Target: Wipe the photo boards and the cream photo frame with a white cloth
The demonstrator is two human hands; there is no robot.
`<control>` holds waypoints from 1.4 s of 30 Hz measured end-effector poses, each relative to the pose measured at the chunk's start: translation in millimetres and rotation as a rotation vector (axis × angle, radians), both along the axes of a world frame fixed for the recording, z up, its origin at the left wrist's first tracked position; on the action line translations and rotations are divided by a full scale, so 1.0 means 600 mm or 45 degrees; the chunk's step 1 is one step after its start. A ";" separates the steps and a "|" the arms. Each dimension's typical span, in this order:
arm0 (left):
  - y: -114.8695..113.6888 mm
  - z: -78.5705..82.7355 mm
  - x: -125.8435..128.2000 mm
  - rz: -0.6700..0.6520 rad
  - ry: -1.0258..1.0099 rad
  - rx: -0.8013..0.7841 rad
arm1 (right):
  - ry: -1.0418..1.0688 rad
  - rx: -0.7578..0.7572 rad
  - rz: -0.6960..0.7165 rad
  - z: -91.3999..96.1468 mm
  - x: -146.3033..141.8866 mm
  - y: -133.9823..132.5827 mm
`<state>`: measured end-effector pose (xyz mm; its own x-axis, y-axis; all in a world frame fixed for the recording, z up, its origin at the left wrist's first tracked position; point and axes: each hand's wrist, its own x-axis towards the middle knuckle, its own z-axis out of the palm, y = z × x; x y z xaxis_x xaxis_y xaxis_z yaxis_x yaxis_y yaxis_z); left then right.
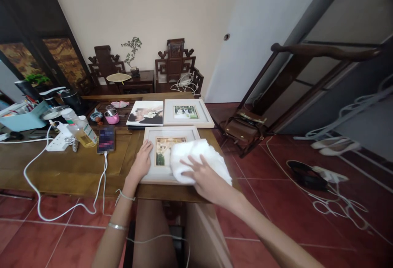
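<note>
A light-coloured picture frame point(168, 132) lies flat near the table's front edge, with a small picture point(160, 157) in its middle. My left hand point(143, 159) holds the frame at its left side, the fingers laid together over the border. A bunched white cloth point(199, 149) covers the right part of the frame and some of the picture. On top of this cloth, my right hand point(204, 178) grips it with fingers partly spread and pressed into the folds. The cloth hides the frame's right edge.
Behind lie a second frame point(204, 106) and a photo panel point(155, 107). Leftward are a phone point(106, 140) on a white cable, an oil-coloured bottle point(87, 133), a power strip point(60, 139), a pink cup point(111, 116) and a blue bin point(23, 118). A chair point(276, 75) stands right.
</note>
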<state>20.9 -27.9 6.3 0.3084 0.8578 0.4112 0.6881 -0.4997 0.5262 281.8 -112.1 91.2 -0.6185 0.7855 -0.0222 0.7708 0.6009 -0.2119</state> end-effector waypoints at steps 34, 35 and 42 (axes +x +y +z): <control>0.002 -0.004 0.002 0.002 -0.025 -0.025 | 0.162 -0.035 0.144 -0.005 0.020 -0.065; 0.003 -0.003 0.001 -0.003 -0.012 -0.032 | 0.162 -0.011 0.137 -0.010 0.020 -0.056; 0.004 0.005 -0.006 -0.065 0.023 -0.041 | 0.037 0.294 -0.163 -0.042 0.019 0.131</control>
